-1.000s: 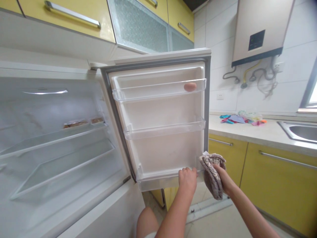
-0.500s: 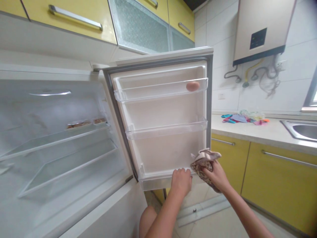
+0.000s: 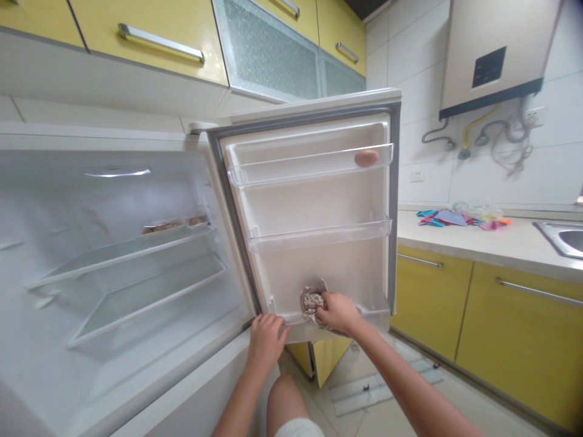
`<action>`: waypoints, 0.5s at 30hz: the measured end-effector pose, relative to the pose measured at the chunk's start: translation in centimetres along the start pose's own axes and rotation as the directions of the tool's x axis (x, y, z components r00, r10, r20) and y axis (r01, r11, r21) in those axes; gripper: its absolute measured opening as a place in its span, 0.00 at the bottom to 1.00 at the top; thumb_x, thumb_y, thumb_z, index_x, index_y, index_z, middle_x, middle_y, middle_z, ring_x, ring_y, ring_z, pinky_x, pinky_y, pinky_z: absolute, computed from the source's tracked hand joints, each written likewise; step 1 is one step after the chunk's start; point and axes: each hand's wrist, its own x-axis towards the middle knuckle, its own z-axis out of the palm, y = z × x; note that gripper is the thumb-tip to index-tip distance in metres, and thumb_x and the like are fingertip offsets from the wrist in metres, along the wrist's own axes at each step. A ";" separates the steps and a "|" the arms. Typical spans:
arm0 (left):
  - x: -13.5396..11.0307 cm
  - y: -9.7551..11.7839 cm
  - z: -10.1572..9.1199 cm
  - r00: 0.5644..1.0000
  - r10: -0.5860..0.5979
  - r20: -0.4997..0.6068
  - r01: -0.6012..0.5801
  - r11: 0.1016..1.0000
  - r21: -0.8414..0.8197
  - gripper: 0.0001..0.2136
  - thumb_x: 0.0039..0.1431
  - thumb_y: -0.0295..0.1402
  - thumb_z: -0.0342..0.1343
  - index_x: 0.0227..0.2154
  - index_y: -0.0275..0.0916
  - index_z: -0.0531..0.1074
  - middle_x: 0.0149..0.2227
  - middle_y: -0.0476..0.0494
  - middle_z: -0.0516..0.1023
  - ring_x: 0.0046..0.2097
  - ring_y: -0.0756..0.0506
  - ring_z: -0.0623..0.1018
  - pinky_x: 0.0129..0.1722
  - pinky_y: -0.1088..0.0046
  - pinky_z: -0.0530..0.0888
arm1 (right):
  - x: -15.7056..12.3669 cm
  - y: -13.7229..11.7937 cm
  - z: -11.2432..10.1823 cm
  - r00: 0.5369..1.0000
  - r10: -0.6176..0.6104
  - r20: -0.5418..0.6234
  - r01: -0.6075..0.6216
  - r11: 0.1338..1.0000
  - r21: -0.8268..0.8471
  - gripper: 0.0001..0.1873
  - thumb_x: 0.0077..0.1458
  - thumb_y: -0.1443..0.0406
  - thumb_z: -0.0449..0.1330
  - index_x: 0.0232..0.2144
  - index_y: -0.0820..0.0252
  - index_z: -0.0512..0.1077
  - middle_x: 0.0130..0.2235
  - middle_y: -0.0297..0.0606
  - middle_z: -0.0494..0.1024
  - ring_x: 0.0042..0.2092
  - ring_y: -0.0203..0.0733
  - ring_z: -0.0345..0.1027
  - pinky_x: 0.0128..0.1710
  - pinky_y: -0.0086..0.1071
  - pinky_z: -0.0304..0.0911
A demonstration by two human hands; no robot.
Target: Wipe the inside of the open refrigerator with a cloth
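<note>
A patterned brown-and-white cloth point(image 3: 312, 301) is bunched in my right hand point(image 3: 340, 312), its fingers closed round it. The cloth is down in the lowest clear bin point(image 3: 378, 320) of the open fridge door point(image 3: 314, 197), close to the door's inner panel. My left hand point(image 3: 268, 335) has its fingers curled over that bin's front rim near its hinge-side corner; the thumb lies along the rim. Above, a clear middle bin point(image 3: 319, 238) spans the door. One brown egg point(image 3: 366, 159) sits at the right end of the top bin point(image 3: 296, 171).
On the left, the fridge interior has glass shelves point(image 3: 150, 297) with wrapped food packs point(image 3: 163, 226) at the back. Colourful cloths point(image 3: 449, 217) lie on the counter point(image 3: 496, 243) by the sink point(image 3: 565, 238). A cabinet door point(image 3: 330, 359) stands ajar below the fridge door.
My right hand has brought the cloth left from the door's outer edge into the bottom bin. My left hand has slid left along the rim to the hinge-side corner.
</note>
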 end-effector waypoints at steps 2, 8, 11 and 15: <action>-0.3 -0.4 -0.1 1.000 -0.005 0.005 0.005 1.000 -0.012 0.07 0.63 0.31 0.52 0.40 0.41 0.74 0.43 0.43 0.80 0.50 0.41 0.76 0.55 0.60 0.67 | 0.6 -2.4 0.8 0.998 -0.057 0.017 0.057 0.998 0.014 0.16 0.57 0.57 0.54 0.40 0.60 0.76 0.42 0.49 0.82 0.40 0.48 0.76 0.34 0.32 0.57; -0.5 -0.3 -0.5 0.997 -0.058 0.049 0.059 0.998 -0.019 0.06 0.62 0.29 0.51 0.36 0.40 0.73 0.43 0.41 0.78 0.50 0.42 0.75 0.49 0.66 0.70 | 0.3 -4.8 1.6 0.986 -0.161 0.041 0.160 0.987 0.033 0.18 0.59 0.54 0.53 0.44 0.56 0.73 0.47 0.45 0.81 0.45 0.47 0.75 0.38 0.32 0.58; -0.6 -0.3 -0.8 0.997 -0.049 0.062 0.051 0.998 -0.031 0.06 0.63 0.31 0.51 0.34 0.40 0.73 0.41 0.41 0.77 0.48 0.42 0.76 0.48 0.66 0.71 | -0.5 -2.3 0.8 0.990 -0.123 0.071 0.123 0.992 0.010 0.19 0.60 0.53 0.51 0.43 0.57 0.74 0.45 0.47 0.81 0.44 0.48 0.75 0.38 0.33 0.58; -1.0 -0.7 -0.9 0.998 -0.042 0.056 0.046 0.996 -0.076 0.07 0.64 0.32 0.51 0.35 0.39 0.73 0.42 0.39 0.78 0.50 0.41 0.75 0.50 0.64 0.72 | -2.1 3.5 -1.5 0.991 -0.058 0.124 0.063 0.997 -0.034 0.20 0.60 0.54 0.51 0.43 0.60 0.75 0.43 0.50 0.82 0.43 0.50 0.76 0.37 0.34 0.59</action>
